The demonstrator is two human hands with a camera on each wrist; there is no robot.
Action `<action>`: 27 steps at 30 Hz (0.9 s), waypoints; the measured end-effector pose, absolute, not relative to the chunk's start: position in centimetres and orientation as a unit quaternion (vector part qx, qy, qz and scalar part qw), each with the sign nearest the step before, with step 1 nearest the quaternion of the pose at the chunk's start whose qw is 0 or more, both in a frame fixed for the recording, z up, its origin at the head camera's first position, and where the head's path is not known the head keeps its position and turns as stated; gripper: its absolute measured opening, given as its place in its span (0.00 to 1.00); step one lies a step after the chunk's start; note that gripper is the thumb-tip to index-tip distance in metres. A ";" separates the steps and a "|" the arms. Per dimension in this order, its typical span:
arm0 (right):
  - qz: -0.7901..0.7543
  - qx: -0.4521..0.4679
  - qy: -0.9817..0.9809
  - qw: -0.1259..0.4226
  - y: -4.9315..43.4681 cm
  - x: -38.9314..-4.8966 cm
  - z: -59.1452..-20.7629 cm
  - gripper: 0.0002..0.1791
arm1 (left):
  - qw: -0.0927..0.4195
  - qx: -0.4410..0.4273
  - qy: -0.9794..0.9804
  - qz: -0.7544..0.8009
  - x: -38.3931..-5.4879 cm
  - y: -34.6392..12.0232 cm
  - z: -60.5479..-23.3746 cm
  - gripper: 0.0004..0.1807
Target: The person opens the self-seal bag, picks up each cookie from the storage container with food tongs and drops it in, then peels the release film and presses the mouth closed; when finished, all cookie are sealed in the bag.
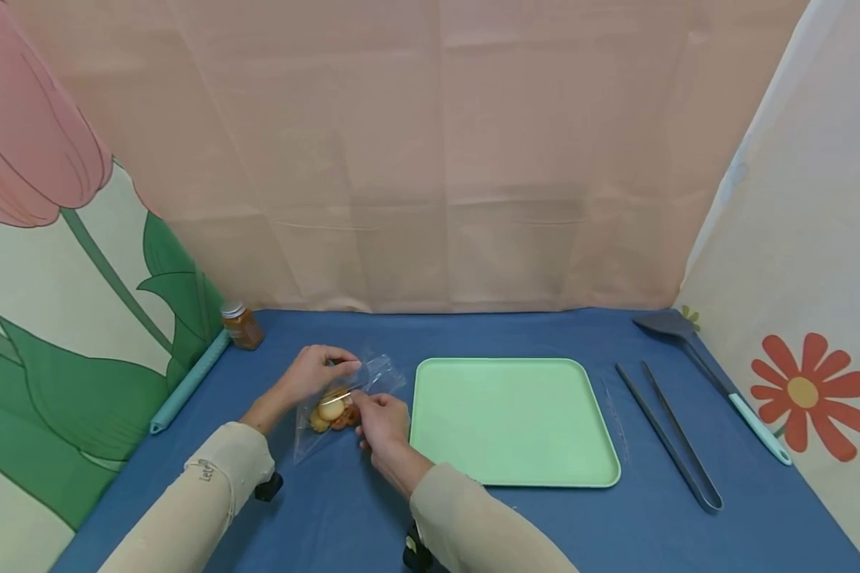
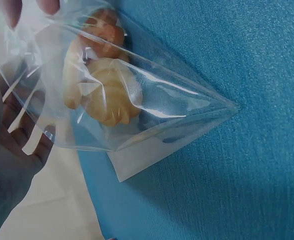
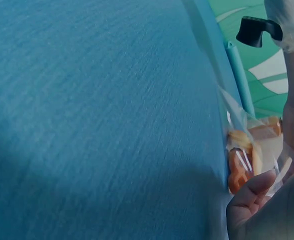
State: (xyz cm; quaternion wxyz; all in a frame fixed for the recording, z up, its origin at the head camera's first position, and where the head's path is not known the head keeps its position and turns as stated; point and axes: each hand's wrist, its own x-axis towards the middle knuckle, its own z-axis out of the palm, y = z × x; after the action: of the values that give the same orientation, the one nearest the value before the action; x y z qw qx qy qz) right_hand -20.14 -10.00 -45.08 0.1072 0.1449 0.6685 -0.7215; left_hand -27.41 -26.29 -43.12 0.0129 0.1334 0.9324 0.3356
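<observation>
A clear plastic bag (image 1: 305,436) holds several pieces of bread or pastry (image 1: 332,408), pale yellow and brown. In the left wrist view a ridged, pale yellow bun (image 2: 112,92) shows through the film, below a browner piece (image 2: 103,32). My left hand (image 1: 315,372) holds the bag's upper edge, its fingers partly behind the film in the left wrist view. On the bag's right side my right hand (image 1: 387,426) pinches the film between thumb and fingers. The right wrist view shows that thumb (image 3: 257,190) beside a brown, knotted piece (image 3: 239,170).
A light green tray (image 1: 512,422) lies right of the hands on the blue cloth. Farther right are dark tongs (image 1: 670,438) and a spatula (image 1: 717,378). A lidded jar (image 1: 242,326) and a teal roll (image 1: 189,382) stand along the left edge.
</observation>
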 end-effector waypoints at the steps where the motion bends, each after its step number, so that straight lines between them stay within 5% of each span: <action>1: -0.722 0.146 0.668 0.107 -10.0 -20.2 -45.1 0.13 | 0.013 0.134 0.933 0.335 -27.4 -26.3 -43.1 0.18; 27: -0.714 0.132 0.680 0.102 -9.5 -20.4 -44.7 0.07 | -0.004 0.128 0.931 0.342 -27.9 -26.7 -42.7 0.17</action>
State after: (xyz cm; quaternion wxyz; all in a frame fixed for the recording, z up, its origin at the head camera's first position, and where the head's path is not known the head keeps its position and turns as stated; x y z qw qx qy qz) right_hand -20.36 -9.47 -44.69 0.1025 0.1324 0.6799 -0.7140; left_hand -27.93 -26.69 -42.73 -0.0041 0.1282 0.9309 0.3419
